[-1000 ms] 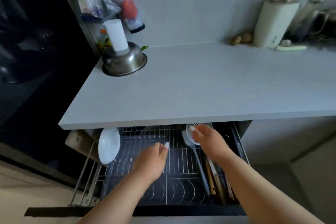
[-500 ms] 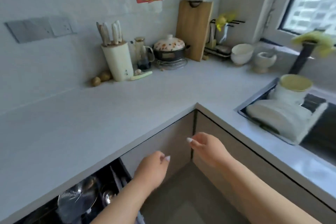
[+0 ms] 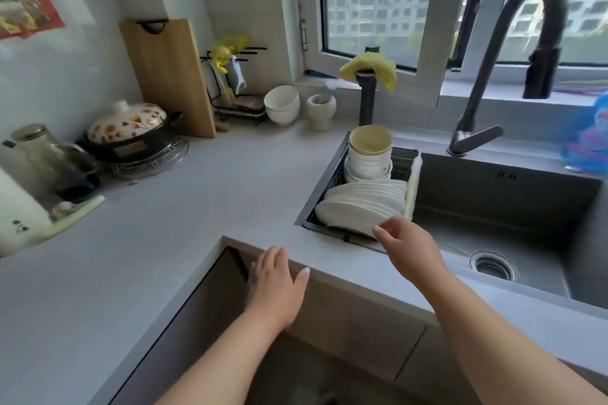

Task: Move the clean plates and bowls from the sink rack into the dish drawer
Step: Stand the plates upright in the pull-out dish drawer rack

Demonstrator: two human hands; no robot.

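Hands (image 3: 408, 251) left the drawer — right fingers touch plates (image 3: 360, 207).

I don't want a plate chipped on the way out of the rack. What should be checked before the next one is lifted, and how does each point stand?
1. Right hand at the nearest plate: ok, fingertips at the rim of the front white plate.
2. Firm grip on that plate: not ok, the fingers are not closed round it yet.
3. Left hand free to help: ok, open and holding nothing, over the counter edge.
4. Plates steady in the sink rack: ok, they lean in a tidy row.
5. Stacked bowls clear of the lift: ok, they stand behind the plates.
6. Dish drawer open and ready: cannot tell, out of view.
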